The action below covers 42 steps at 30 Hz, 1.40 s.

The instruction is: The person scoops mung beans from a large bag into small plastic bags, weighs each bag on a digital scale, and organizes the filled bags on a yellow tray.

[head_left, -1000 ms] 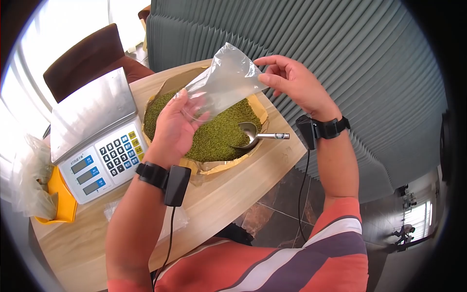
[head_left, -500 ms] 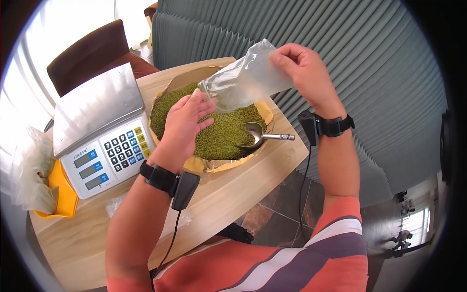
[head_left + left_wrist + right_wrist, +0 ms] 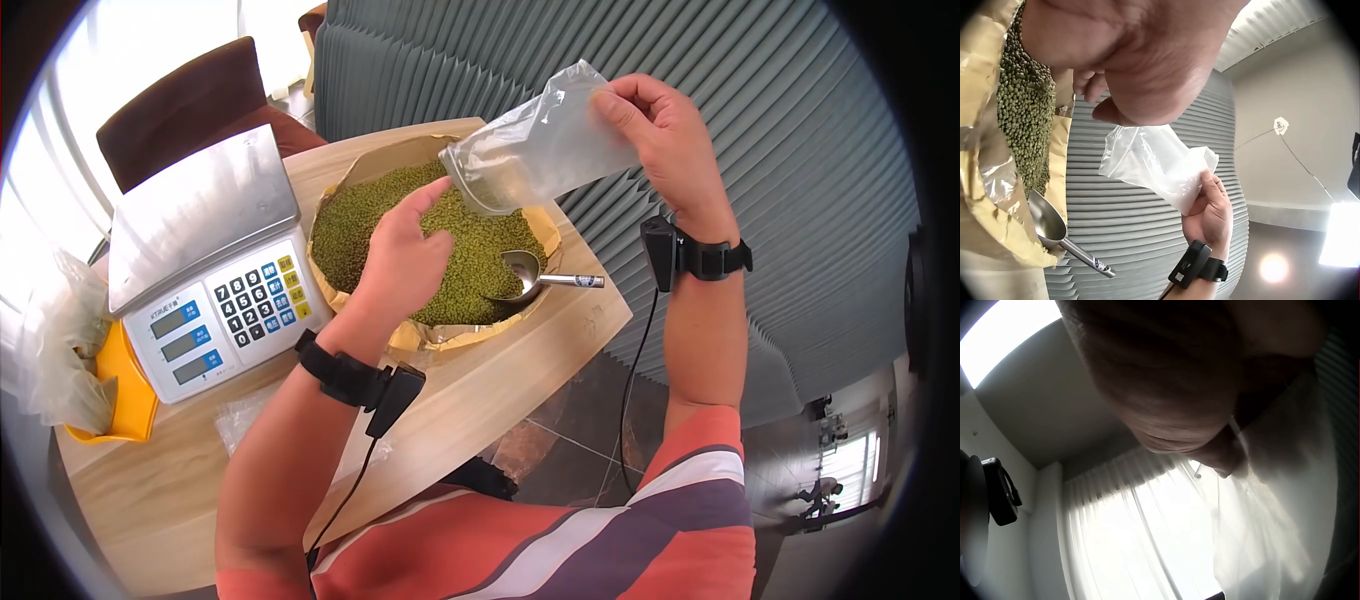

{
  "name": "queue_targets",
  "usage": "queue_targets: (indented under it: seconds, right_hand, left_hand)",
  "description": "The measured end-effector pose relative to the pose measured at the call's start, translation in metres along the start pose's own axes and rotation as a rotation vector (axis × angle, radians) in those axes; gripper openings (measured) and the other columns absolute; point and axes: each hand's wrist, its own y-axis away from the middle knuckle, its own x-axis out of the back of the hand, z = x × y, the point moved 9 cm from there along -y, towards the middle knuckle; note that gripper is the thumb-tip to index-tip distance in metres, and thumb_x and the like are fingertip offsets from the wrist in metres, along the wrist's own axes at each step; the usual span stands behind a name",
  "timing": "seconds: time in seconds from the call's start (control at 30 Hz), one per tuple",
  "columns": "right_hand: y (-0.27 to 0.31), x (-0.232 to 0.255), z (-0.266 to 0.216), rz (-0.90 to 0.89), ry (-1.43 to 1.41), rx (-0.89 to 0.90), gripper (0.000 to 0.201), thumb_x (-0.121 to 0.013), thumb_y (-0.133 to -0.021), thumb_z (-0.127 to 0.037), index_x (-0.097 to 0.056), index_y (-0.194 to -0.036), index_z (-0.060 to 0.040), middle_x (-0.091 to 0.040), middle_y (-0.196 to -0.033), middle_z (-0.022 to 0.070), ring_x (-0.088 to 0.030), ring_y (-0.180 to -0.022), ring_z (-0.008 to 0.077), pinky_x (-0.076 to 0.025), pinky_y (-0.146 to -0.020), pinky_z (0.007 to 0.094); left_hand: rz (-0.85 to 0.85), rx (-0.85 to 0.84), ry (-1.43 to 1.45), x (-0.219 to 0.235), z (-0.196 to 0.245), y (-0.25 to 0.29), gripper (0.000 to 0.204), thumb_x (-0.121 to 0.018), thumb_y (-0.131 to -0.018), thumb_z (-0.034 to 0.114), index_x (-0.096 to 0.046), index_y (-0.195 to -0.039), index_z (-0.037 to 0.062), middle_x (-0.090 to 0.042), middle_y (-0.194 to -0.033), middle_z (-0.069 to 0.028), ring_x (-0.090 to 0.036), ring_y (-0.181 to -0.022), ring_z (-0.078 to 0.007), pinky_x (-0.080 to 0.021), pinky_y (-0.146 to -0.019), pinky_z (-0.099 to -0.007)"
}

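My right hand (image 3: 672, 140) pinches one end of a clear plastic bag (image 3: 560, 150), which slants down to the left above an open sack of green beans (image 3: 375, 215). Near the bag's lower left end is my left hand (image 3: 408, 255), its index finger extended and the other fingers bent, holding nothing. In the left wrist view the bag (image 3: 1150, 159) hangs from the right hand (image 3: 1210, 209), apart from the left hand (image 3: 1129, 56). A metal scoop (image 3: 522, 275) lies in the beans, its handle over the sack's rim.
A scale (image 3: 225, 300) stands left of the sack on the wooden table (image 3: 480, 385). Beyond it, a yellow container (image 3: 125, 390) with plastic bags (image 3: 65, 350) sits at the left edge. A brown chair (image 3: 190, 110) is behind, with a grey pleated partition (image 3: 780, 180) at the right.
Over the last second my right hand took a firmer pinch and moved right and up with the bag. My left hand let go of the bag, and its index finger now points out.
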Motion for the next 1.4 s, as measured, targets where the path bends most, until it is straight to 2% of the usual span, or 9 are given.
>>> queue_targets:
  seconds: [0.03, 0.07, 0.13, 0.33, 0.53, 0.63, 0.97, 1.23, 1.4]
  right_hand:
    - [-0.001, 0.000, 0.000, -0.001, -0.002, 0.001, 0.019, -0.073, -0.108, -0.020, -0.077, -0.108, -0.0012, -0.074, -0.094, -0.0018, -0.065, -0.086, 0.0068, -0.053, -0.079, 0.0261]
    - [-0.001, -0.002, 0.001, -0.015, 0.021, 0.000, 0.019, -0.073, -0.109, -0.020, -0.077, -0.108, -0.0012, -0.074, -0.094, -0.0019, -0.064, -0.086, 0.0067, -0.053, -0.079, 0.0261]
    - [0.000, -0.002, 0.000, -0.027, 0.043, -0.001, 0.019, -0.073, -0.109, -0.020, -0.077, -0.108, -0.0012, -0.074, -0.094, -0.0020, -0.064, -0.085, 0.0066, -0.053, -0.079, 0.0260]
    - [0.007, -0.008, -0.001, -0.046, -0.016, -0.016, 0.017, -0.073, -0.109, -0.018, -0.077, -0.108, -0.0019, -0.074, -0.093, -0.0026, -0.065, -0.085, 0.0059, -0.053, -0.078, 0.0252]
    - [0.013, -0.018, 0.012, -0.087, -0.082, -0.050, 0.017, -0.074, -0.109, -0.019, -0.077, -0.106, -0.0026, -0.075, -0.093, -0.0028, -0.065, -0.085, 0.0061, -0.053, -0.078, 0.0253]
    - [0.014, -0.017, 0.017, -0.075, -0.096, -0.058, 0.018, -0.074, -0.108, -0.021, -0.077, -0.105, -0.0036, -0.075, -0.093, -0.0028, -0.065, -0.086, 0.0060, -0.053, -0.079, 0.0250]
    - [0.014, -0.021, 0.016, -0.033, -0.155, -0.059, 0.018, -0.074, -0.109, -0.020, -0.076, -0.103, -0.0039, -0.075, -0.092, -0.0025, -0.065, -0.086, 0.0061, -0.053, -0.079, 0.0252]
    - [0.007, -0.002, 0.008, 0.022, -0.011, -0.017, 0.018, -0.071, -0.109, -0.019, -0.076, -0.104, -0.0022, -0.073, -0.091, -0.0023, -0.064, -0.084, 0.0059, -0.053, -0.077, 0.0250]
    - [0.008, -0.002, 0.020, 0.032, -0.176, -0.155, 0.018, -0.072, -0.109, -0.020, -0.076, -0.104, -0.0030, -0.074, -0.092, -0.0006, -0.066, -0.084, 0.0066, -0.054, -0.076, 0.0255]
  left_hand:
    - [0.025, -0.034, -0.063, 0.003, 0.006, 0.000, 0.058, -0.058, -0.097, -0.001, -0.062, -0.155, 0.0027, -0.075, -0.106, -0.0096, -0.064, -0.079, -0.0086, -0.056, -0.077, -0.0324]
    - [0.026, -0.033, -0.064, 0.003, 0.009, 0.001, 0.058, -0.058, -0.097, -0.001, -0.062, -0.155, 0.0027, -0.075, -0.106, -0.0096, -0.064, -0.079, -0.0086, -0.056, -0.077, -0.0324]
    - [0.022, 0.041, 0.082, 0.003, 0.012, 0.001, 0.044, -0.060, -0.104, 0.000, -0.062, -0.148, -0.0049, -0.070, -0.147, -0.0163, -0.064, -0.138, -0.0172, -0.050, -0.112, -0.0293]
    - [-0.015, 0.131, 0.553, 0.007, 0.012, -0.003, 0.034, -0.063, -0.116, 0.033, -0.069, -0.131, 0.0036, -0.076, -0.128, -0.0105, -0.072, -0.115, -0.0179, -0.056, -0.108, -0.0338]
    - [-0.041, 0.140, 0.891, 0.007, 0.008, -0.003, 0.020, -0.063, -0.116, 0.028, -0.066, -0.116, 0.0086, -0.077, -0.125, -0.0108, -0.074, -0.115, -0.0214, -0.060, -0.103, -0.0388]
    - [0.001, 0.140, 0.875, 0.016, 0.010, -0.002, 0.017, -0.064, -0.116, 0.027, -0.065, -0.112, 0.0101, -0.077, -0.126, -0.0119, -0.074, -0.116, -0.0218, -0.060, -0.103, -0.0409]
    - [0.053, 0.168, 0.830, 0.019, 0.009, 0.002, 0.023, -0.063, -0.117, 0.028, -0.065, -0.120, 0.0058, -0.077, -0.128, -0.0153, -0.073, -0.122, -0.0244, -0.059, -0.107, -0.0424]
    - [0.161, 0.190, 0.487, 0.022, -0.002, 0.005, 0.045, -0.058, -0.112, 0.009, -0.054, -0.155, -0.0049, -0.066, -0.147, -0.0198, -0.064, -0.138, -0.0247, -0.049, -0.121, -0.0389]
    - [0.023, 0.123, 0.321, 0.008, 0.001, 0.008, 0.049, -0.068, -0.106, 0.004, -0.057, -0.153, -0.0051, -0.064, -0.151, -0.0191, -0.060, -0.142, -0.0241, -0.046, -0.123, -0.0370]
